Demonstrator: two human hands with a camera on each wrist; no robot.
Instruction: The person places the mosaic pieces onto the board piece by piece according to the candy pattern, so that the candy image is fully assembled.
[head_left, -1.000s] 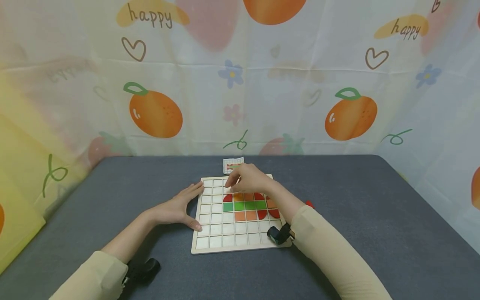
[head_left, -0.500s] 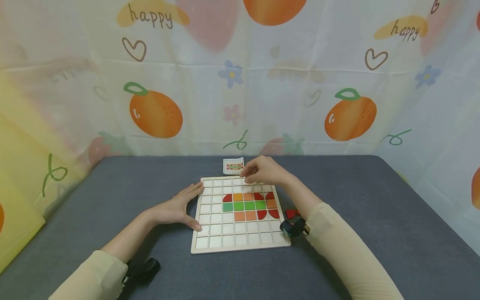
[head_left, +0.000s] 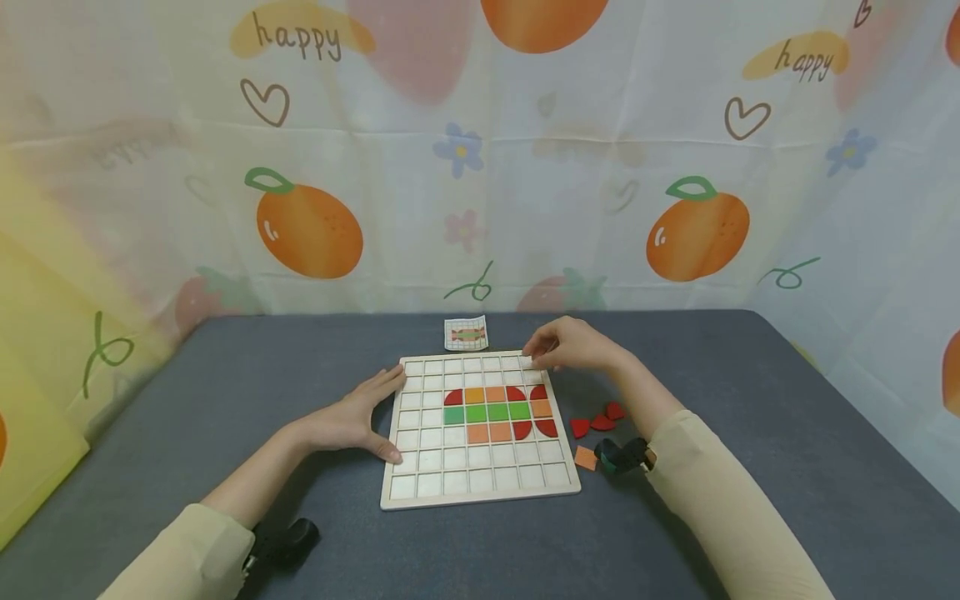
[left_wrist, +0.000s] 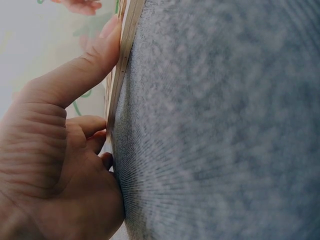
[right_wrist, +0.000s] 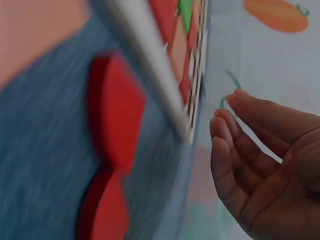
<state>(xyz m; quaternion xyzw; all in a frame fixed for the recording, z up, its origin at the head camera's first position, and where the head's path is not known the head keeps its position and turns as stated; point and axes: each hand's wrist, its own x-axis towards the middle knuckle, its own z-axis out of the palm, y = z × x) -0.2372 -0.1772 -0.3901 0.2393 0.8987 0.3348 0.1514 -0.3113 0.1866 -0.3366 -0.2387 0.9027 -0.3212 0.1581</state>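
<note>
A white grid board (head_left: 435, 483) with a pale wooden frame lies on the table. Red rounded pieces (head_left: 545, 427), green square tiles (head_left: 497, 412) and orange square tiles (head_left: 500, 432) sit in its middle and right cells. My left hand (head_left: 348, 419) touches the board's left edge, thumb and fingers spread apart; the left wrist view shows the thumb (left_wrist: 95, 60) against the wooden side. Over the board's far right corner hovers my right hand (head_left: 577, 343). Its fingers are loosely bent, and the right wrist view shows nothing between thumb and fingertips (right_wrist: 222, 150).
Several loose red pieces (head_left: 602, 422) lie right of the board, with a loose orange tile (head_left: 586, 457) nearer the right wrist. A small printed pattern card (head_left: 466, 333) lies beyond the board's far edge. Behind the dark table (head_left: 720, 375) hangs a patterned curtain (head_left: 555, 192).
My right hand has moved right, from over the board's middle to its far right corner, uncovering the card, the loose red pieces and the orange tile. The left hand has stayed put.
</note>
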